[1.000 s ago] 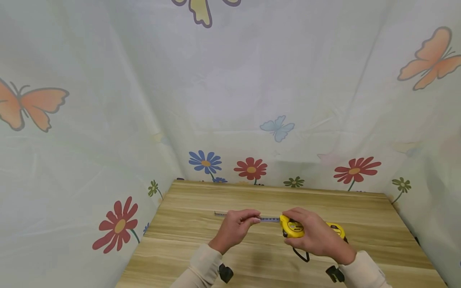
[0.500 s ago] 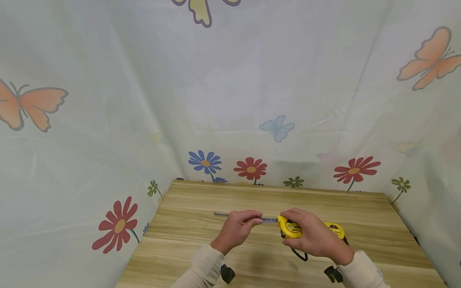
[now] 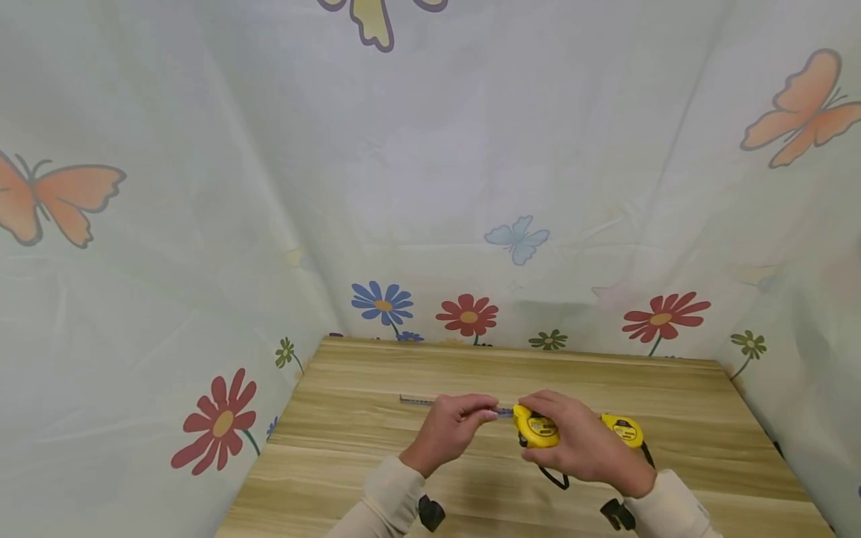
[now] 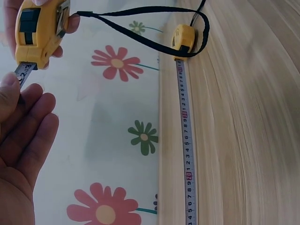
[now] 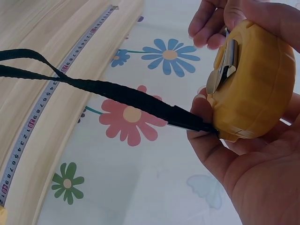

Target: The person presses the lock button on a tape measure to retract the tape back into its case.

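Observation:
My right hand [image 3: 578,441] grips a yellow tape measure [image 3: 538,430] in the air above the wooden table, its mouth facing left. Thumb and forefinger of my left hand [image 3: 447,430] pinch the short length of blade [image 4: 26,72] that sticks out of it. In the left wrist view the other left fingers are extended. A black wrist strap [image 5: 126,98] hangs in a loop from the case. Behind my right hand a second yellow tape measure [image 3: 623,431] lies on the table. Its printed blade [image 4: 187,154] runs out leftward along the tabletop, partly hidden by my hands in the head view.
The wood-grain table [image 3: 363,463] meets a pale curtain [image 3: 430,164] printed with flowers and butterflies at the back and both sides. Dark clips [image 3: 617,514] show by both sleeves.
My left hand has shifted right and my right hand slightly left with the tape measure. The stretch of blade showing between them is shorter. The second tape measure has stayed put.

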Available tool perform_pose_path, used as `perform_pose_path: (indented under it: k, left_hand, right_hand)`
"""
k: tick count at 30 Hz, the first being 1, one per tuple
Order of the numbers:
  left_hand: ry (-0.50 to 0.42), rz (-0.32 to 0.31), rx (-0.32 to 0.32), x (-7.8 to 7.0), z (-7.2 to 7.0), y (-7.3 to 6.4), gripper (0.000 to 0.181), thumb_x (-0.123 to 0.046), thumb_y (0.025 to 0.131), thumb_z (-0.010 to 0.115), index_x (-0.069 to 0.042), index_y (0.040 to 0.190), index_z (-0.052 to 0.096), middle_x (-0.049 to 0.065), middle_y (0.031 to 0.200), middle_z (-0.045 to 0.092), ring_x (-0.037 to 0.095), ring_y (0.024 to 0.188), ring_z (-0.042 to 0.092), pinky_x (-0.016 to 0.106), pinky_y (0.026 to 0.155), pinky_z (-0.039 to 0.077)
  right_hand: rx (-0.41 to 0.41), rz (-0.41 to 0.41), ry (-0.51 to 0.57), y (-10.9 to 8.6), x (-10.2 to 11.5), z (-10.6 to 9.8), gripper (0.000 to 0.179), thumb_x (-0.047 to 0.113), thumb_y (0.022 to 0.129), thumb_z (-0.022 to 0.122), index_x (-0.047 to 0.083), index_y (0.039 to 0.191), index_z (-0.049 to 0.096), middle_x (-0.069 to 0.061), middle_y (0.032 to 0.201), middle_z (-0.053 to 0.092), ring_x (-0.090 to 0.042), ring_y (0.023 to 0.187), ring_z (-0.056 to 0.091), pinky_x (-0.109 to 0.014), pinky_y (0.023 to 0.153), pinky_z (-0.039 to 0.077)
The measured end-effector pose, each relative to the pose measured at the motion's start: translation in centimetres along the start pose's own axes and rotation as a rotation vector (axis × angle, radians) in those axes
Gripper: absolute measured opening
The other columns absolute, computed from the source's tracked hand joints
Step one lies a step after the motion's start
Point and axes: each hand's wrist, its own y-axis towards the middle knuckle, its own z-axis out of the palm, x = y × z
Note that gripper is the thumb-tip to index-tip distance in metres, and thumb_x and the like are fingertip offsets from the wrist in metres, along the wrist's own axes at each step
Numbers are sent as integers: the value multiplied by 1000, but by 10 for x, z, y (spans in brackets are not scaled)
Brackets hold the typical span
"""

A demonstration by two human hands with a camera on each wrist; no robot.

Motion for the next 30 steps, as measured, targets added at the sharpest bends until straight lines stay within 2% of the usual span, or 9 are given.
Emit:
perform_pose_path:
  k: [7, 17, 21, 25, 30]
  left_hand:
    - [-2, 22, 11, -1, 5, 2, 24, -20, 104, 64, -7, 119, 78, 9, 112, 81, 10, 98, 78, 20, 86, 61]
    - [9, 1, 23, -4, 9, 3, 26, -22, 104, 63, -8, 121, 77, 9, 116, 80, 11, 102, 77, 18, 87, 59]
    - [16, -31, 33, -5, 8, 1, 28, -27, 105, 62, -10, 124, 77, 6, 119, 79, 11, 105, 77, 18, 89, 58]
    - [-55, -76, 87, -8, 7, -1, 38, -31, 101, 70, -13, 135, 71, 4, 131, 75, 10, 115, 73, 19, 96, 56]
    - [-122, -101, 158, -15, 5, -2, 61, -25, 93, 80, -14, 149, 58, 3, 146, 65, 13, 126, 68, 21, 103, 53]
  right_hand:
    - [4, 1, 6, 0, 2, 2, 65, 42, 86, 86, 11, 139, 65, 1, 131, 68, -10, 107, 66, -30, 88, 59]
    - [-5, 5, 23, 0, 5, 7, 65, 40, 85, 87, 11, 139, 65, 3, 133, 67, -8, 107, 66, -27, 89, 59]
    - [-14, 22, 31, 0, 6, 10, 66, 40, 84, 88, 11, 138, 65, 3, 133, 66, -8, 107, 66, -26, 89, 59]
    - [-46, 50, 42, 1, 8, 13, 66, 43, 82, 89, 12, 136, 66, 2, 131, 67, -11, 107, 66, -27, 88, 60]
    - [-115, 70, 53, 2, 11, 16, 71, 49, 79, 89, 11, 136, 66, -2, 133, 67, -17, 110, 69, -30, 89, 61]
